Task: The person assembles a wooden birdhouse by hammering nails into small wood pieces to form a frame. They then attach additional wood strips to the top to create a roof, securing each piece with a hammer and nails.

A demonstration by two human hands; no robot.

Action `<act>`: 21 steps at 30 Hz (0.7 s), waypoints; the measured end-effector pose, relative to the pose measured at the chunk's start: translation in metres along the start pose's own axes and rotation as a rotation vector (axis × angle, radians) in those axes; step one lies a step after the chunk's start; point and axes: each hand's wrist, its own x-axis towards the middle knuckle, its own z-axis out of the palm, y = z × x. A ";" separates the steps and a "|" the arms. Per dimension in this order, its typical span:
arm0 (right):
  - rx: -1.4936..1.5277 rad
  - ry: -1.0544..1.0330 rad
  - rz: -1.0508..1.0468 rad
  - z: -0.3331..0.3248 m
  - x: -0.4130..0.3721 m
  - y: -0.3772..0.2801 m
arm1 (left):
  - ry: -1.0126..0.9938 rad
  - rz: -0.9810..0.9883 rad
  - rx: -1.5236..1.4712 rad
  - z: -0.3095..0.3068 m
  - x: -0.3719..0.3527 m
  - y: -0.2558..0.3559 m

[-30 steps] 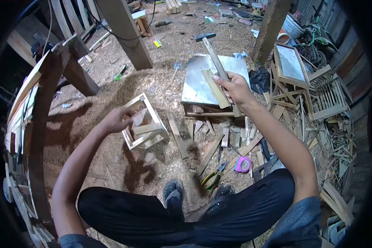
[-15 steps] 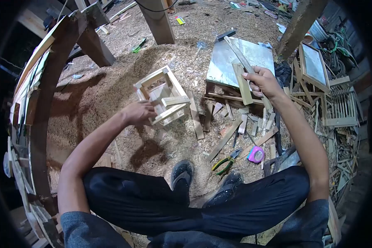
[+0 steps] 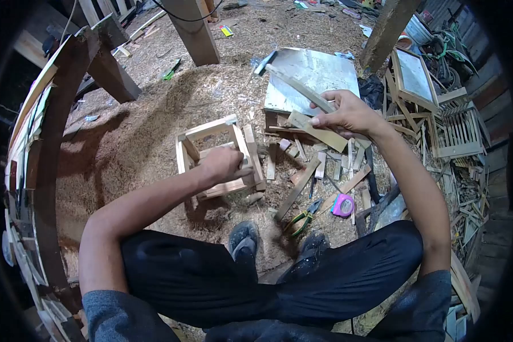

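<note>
My left hand (image 3: 225,163) is closed over the near part of a small box-shaped wooden frame (image 3: 205,130), gripping it. The fingertips are turned away, so the exact bar they grip is hidden. A short bar end shows beside the fist. In my right hand (image 3: 347,117) are a hammer (image 3: 299,87) and a flat wooden strip (image 3: 319,133), held together. The hammer's head points up and left, above a pale-topped box (image 3: 313,74). The strip lies lower, across the box's near edge.
Near my feet lie pliers (image 3: 304,219) with yellow-green handles and a pink tape measure (image 3: 343,205), among several wood offcuts (image 3: 298,188). Sawdust covers the ground. Wooden posts (image 3: 196,34) stand ahead, and a slatted wooden piece (image 3: 459,131) and a framed panel (image 3: 414,77) lie right.
My left hand has closed on the wooden frame, which has shifted nearer and turned. My right hand has tilted the hammer and strip further left. The view has swung slightly right.
</note>
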 end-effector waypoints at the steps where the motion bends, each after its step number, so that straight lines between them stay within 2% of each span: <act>1: 0.003 -0.001 0.002 0.001 0.004 0.004 | -0.003 0.000 -0.001 -0.004 0.001 0.000; 3: -0.250 -0.029 -0.109 0.002 0.017 0.014 | -0.071 -0.088 -0.025 -0.018 0.000 0.000; 5: -0.205 -0.068 -0.093 0.012 0.009 -0.002 | -0.140 -0.133 0.055 -0.050 -0.005 0.015; 8: -0.319 -0.153 -0.117 0.017 0.015 -0.001 | -0.197 -0.364 -0.262 -0.106 -0.012 0.039; 9: -0.315 -0.156 -0.115 0.020 0.015 -0.005 | -0.202 -0.366 -0.263 -0.104 -0.013 0.042; 11: -0.479 -0.221 -0.119 0.033 0.017 -0.020 | 0.106 -0.160 -0.730 -0.095 -0.021 0.047; 13: -0.479 -0.272 -0.121 0.042 0.027 -0.021 | 0.093 -0.076 -0.860 -0.091 -0.019 0.055; 19: -0.579 -0.343 -0.262 0.058 0.052 -0.023 | -0.029 -0.209 -1.075 -0.065 -0.020 0.041; 20: -0.577 -0.349 -0.262 0.057 0.053 -0.023 | 0.056 -0.237 -1.141 -0.056 -0.024 0.038; 21: -0.635 -0.204 -0.305 0.056 0.049 -0.029 | 0.142 -0.266 -1.207 -0.048 -0.030 0.036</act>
